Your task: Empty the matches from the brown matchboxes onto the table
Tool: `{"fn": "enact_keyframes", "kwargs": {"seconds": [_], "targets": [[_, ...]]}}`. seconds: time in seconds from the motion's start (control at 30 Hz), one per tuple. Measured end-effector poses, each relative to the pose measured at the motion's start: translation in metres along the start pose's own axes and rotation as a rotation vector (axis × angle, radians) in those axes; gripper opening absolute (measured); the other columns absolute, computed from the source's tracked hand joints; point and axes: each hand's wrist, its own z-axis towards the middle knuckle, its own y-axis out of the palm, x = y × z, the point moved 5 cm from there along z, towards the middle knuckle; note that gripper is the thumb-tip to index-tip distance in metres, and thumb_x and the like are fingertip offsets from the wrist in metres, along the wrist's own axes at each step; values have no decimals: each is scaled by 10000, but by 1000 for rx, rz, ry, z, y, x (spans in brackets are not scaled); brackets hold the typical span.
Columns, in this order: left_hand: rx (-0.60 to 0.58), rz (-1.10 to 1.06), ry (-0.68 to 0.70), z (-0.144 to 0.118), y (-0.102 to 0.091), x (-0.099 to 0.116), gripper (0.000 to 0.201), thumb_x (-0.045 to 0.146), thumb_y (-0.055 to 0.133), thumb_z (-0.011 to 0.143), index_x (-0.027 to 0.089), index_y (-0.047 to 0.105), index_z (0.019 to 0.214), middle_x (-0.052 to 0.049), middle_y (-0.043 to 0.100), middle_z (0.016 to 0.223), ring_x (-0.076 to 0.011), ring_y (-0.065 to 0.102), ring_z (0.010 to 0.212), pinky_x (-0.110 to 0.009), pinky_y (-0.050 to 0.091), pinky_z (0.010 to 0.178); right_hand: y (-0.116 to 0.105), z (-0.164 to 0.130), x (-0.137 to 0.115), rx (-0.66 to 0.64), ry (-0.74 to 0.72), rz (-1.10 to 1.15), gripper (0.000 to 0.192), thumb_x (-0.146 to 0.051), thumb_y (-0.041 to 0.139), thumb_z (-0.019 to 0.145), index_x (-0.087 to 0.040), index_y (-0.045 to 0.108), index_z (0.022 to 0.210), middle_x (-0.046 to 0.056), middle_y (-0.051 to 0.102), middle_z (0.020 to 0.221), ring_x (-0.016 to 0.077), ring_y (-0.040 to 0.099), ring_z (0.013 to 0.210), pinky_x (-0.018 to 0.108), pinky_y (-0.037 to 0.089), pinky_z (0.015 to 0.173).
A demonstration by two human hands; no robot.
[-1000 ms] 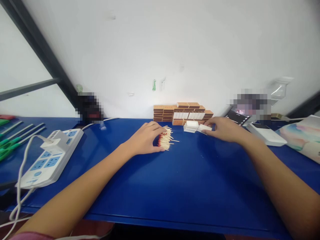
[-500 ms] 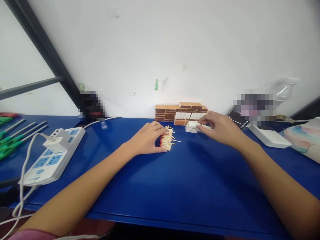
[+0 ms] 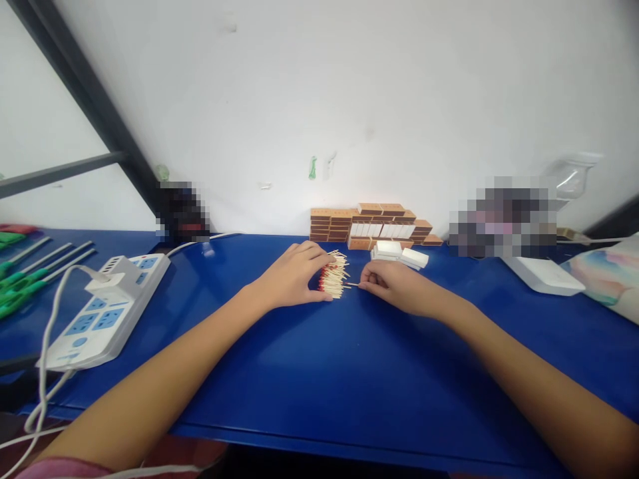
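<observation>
A heap of wooden matches (image 3: 335, 278) with red heads lies on the blue table. My left hand (image 3: 295, 274) curves around its left side, thumb at the near end and fingers at the far end, with the matches held between them. With thumb and fingertips together, my right hand (image 3: 387, 285) pinches a single match (image 3: 352, 285) that sticks out toward the heap's right side. Just behind the right hand are small white matchbox trays (image 3: 388, 249), some stacked and one (image 3: 414, 258) lying to the right.
Stacked brown matchboxes (image 3: 330, 226) line the wall. To the left, a white power strip (image 3: 112, 319) with cables stands near green-handled tools (image 3: 24, 289). On the right are a white box-like device (image 3: 549, 274), a clear plastic item (image 3: 572, 181) and a pastel-patterned item (image 3: 612, 273).
My right hand has moved left and nearer from the white trays and now pinches a match. One white tray now shows right of the stack. My left hand has stayed in place.
</observation>
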Motion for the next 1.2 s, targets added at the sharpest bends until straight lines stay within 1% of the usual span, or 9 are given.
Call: {"fn": "enact_keyframes", "kwargs": {"seconds": [0.17,0.3,0.43,0.53,0.67,0.8,0.9,1.07,1.2], "targets": [[-2,-3,-3,1,0,0,725,556,807,846,233,549,1442,-96,662,1297,-293,566,1241,-451,435,1073,-14,1,0,138,30,-40,180,-326,549,983,-210,632,874,57,672,810,197,576,703,318,396,646],[-8,-11,-16,0,2,-1,777,540,800,854,221,492,1493,-110,642,1339,-300,559,1274,-453,427,1085,-1,9,-19,248,-23,-1,151,-309,552,996,-216,607,891,45,656,831,184,566,720,308,400,657],[-3,-11,-31,0,1,0,803,529,794,855,208,454,1508,-126,632,1362,-314,547,1299,-452,422,1086,15,13,-34,239,-97,-45,128,-259,548,995,-212,568,878,42,641,884,175,558,732,310,401,670],[-7,-12,-29,0,1,2,816,525,794,856,218,433,1521,-112,638,1353,-304,551,1293,-447,424,1085,11,10,-32,216,-97,-62,116,-257,561,991,-206,598,893,47,641,891,182,573,758,314,413,685],[-6,-10,-29,0,2,1,824,546,783,861,233,417,1530,-117,630,1374,-308,550,1299,-451,420,1089,7,6,-22,121,-53,-64,97,-287,618,956,-206,655,918,59,660,905,194,598,771,318,440,694],[-4,-7,-29,0,1,1,812,540,776,867,238,416,1529,-120,627,1378,-313,550,1294,-453,420,1086,10,5,-19,38,-32,-29,130,-269,571,969,-210,647,881,52,669,862,182,600,725,303,436,659],[-9,-1,-42,0,0,1,817,548,777,864,227,420,1525,-128,626,1361,-314,560,1273,-452,428,1079,5,1,-16,9,-32,-76,143,-249,557,968,-215,633,852,52,680,837,181,593,694,299,413,627],[-7,9,-51,0,1,0,845,552,789,854,219,408,1530,-134,619,1357,-314,561,1268,-450,430,1081,-16,-6,-7,87,18,-207,131,-249,561,956,-214,631,851,68,691,842,197,600,691,312,387,611],[-1,11,-50,0,1,1,902,548,819,830,217,372,1540,-138,613,1367,-314,559,1276,-452,435,1080,-13,-2,-20,233,-19,-170,121,-283,542,991,-218,606,911,66,674,900,199,597,740,310,404,644]]}}
